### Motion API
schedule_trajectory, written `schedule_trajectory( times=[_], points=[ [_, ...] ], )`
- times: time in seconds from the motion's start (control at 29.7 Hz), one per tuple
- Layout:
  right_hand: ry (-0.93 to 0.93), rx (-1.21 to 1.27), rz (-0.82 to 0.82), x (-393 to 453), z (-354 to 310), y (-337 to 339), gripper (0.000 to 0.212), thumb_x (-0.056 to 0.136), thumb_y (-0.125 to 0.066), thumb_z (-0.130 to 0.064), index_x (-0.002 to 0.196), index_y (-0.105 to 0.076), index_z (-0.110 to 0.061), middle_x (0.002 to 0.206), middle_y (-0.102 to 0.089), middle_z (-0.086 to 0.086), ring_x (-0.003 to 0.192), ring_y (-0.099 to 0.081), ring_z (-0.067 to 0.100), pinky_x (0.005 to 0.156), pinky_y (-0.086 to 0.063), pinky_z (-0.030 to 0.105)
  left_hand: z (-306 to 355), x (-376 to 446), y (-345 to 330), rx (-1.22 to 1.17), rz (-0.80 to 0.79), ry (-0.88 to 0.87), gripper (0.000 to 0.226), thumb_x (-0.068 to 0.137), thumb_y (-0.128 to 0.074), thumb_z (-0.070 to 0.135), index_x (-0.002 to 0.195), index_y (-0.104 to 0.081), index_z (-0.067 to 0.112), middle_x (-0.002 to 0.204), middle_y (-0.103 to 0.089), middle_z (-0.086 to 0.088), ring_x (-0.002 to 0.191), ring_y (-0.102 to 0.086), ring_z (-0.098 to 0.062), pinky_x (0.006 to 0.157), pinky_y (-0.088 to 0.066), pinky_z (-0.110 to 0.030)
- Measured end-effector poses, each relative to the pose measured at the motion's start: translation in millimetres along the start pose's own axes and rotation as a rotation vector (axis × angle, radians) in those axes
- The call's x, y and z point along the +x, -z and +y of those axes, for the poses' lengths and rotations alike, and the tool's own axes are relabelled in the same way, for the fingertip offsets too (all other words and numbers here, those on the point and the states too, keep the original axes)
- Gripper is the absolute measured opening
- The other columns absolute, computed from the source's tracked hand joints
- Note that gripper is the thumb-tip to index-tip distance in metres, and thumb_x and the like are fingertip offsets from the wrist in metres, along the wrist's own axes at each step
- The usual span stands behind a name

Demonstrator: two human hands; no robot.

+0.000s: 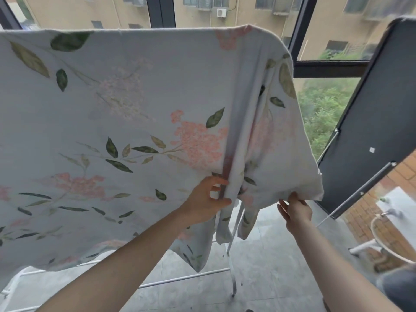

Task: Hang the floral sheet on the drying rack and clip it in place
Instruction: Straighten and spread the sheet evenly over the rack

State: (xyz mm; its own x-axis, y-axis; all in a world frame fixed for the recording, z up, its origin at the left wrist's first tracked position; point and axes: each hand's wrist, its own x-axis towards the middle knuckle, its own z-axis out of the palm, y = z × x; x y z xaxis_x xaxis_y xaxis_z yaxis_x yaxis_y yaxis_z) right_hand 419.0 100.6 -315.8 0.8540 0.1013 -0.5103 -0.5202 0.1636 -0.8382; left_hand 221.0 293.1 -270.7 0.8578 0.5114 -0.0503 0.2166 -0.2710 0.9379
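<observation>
Over rack [184, 278], floral sheet [135, 109]; left grip [206, 200] pinching fold, right grip [295, 210] holding hem (sheet hides rack top).

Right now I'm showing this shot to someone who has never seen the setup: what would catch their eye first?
The big floral sheet draped over the drying rack fills most of the view. Low at its right side, the left hand pinches a vertical fold and the right hand grips the bottom hem. Behind, large windows show greenery and a tan building.

Floral sheet [135, 113] over drying rack [184, 276]
</observation>
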Motion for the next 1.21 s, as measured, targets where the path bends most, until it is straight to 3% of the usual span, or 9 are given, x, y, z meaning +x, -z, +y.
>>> schedule_trajectory(
  times=[0.17,0.3,0.37,0.5,0.81,0.94,1.08,1.14,1.21],
  points=[
    [0.082,-0.229,0.094,17,19,31,0.029,0.104,-0.059,-0.032,0.11,-0.061,-0.004,0.093,-0.066,0.01,0.08,-0.069,0.028,0.051,-0.056,0.03,20,10,-28,0.219,-0.088,-0.139,0.043,0.077,-0.073,0.03,0.119,-0.071,0.026,0.144,-0.042,0.005,0.136,-0.046,-0.016,0.115,-0.041,-0.035],
    [0.115,-0.263,0.128,26,7,34,0.03,0.103,-0.059,-0.033,0.089,-0.061,-0.008,0.093,-0.066,0.013,0.071,-0.069,0.021,0.042,-0.056,0.024,32,27,-33,0.412,-0.051,-0.096,0.07,0.089,-0.07,0.029,0.154,-0.044,0.025,0.169,-0.016,0.005,0.154,-0.023,-0.022,0.126,-0.025,-0.038],
    [0.121,-0.248,0.12,24,6,35,0.029,0.105,-0.057,-0.033,0.096,-0.062,-0.006,0.097,-0.066,0.013,0.072,-0.07,0.02,0.043,-0.056,0.025,33,28,-33,0.429,-0.027,-0.062,0.075,0.094,-0.065,0.024,0.161,-0.03,0.02,0.169,-0.019,0.004,0.154,-0.023,-0.022,0.126,-0.024,-0.039],
    [0.075,-0.254,-0.09,-1,19,23,0.028,0.103,-0.062,-0.027,0.123,-0.05,-0.011,0.109,-0.064,0.005,0.079,-0.07,0.026,0.063,-0.059,0.038,27,26,-33,0.429,0.0,-0.054,0.068,0.095,-0.062,0.02,0.158,-0.036,0.018,0.163,-0.033,0.001,0.148,-0.033,-0.021,0.123,-0.028,-0.035],
    [0.013,-0.292,-0.34,-12,11,-11,0.017,0.105,-0.058,-0.021,0.116,-0.061,-0.009,0.107,-0.068,0.001,0.083,-0.077,0.026,0.07,-0.061,0.037,23,35,-38,0.416,0.077,-0.08,0.056,0.087,-0.065,0.012,0.142,-0.053,0.019,0.141,-0.046,0.004,0.131,-0.047,-0.019,0.112,-0.04,-0.033],
    [-0.082,-0.078,-0.326,-3,11,-15,0.015,0.106,-0.05,-0.008,0.118,-0.057,-0.011,0.106,-0.07,0.003,0.079,-0.076,0.022,0.067,-0.064,0.033,18,35,-35,0.411,0.1,-0.083,0.05,0.087,-0.067,0.011,0.136,-0.056,0.019,0.138,-0.047,0.003,0.129,-0.049,-0.021,0.11,-0.043,-0.037],
    [-0.315,0.123,-0.163,9,17,-8,0.024,0.102,-0.044,0.004,0.098,-0.063,-0.01,0.071,-0.067,0.004,0.059,-0.064,0.01,0.049,-0.057,0.021,15,36,-31,0.401,0.083,-0.052,0.048,0.09,-0.067,0.015,0.136,-0.055,0.021,0.138,-0.046,0.007,0.117,-0.056,-0.023,0.102,-0.051,-0.043],
    [-0.313,0.106,-0.12,15,19,-3,0.019,0.102,-0.048,0.0,0.096,-0.064,-0.009,0.077,-0.064,0.006,0.066,-0.06,0.013,0.049,-0.058,0.021,16,37,-30,0.368,0.081,-0.032,0.046,0.092,-0.067,0.016,0.136,-0.054,0.023,0.138,-0.044,0.008,0.102,-0.058,-0.023,0.089,-0.058,-0.046],
    [-0.24,-0.02,-0.14,18,21,1,0.013,0.104,-0.054,-0.013,0.093,-0.06,-0.009,0.076,-0.055,0.005,0.069,-0.054,0.014,0.056,-0.061,0.024,14,39,-29,0.367,0.098,-0.033,0.047,0.092,-0.067,0.015,0.136,-0.055,0.023,0.135,-0.044,0.012,0.108,-0.056,-0.018,0.09,-0.058,-0.043]
  ],
)
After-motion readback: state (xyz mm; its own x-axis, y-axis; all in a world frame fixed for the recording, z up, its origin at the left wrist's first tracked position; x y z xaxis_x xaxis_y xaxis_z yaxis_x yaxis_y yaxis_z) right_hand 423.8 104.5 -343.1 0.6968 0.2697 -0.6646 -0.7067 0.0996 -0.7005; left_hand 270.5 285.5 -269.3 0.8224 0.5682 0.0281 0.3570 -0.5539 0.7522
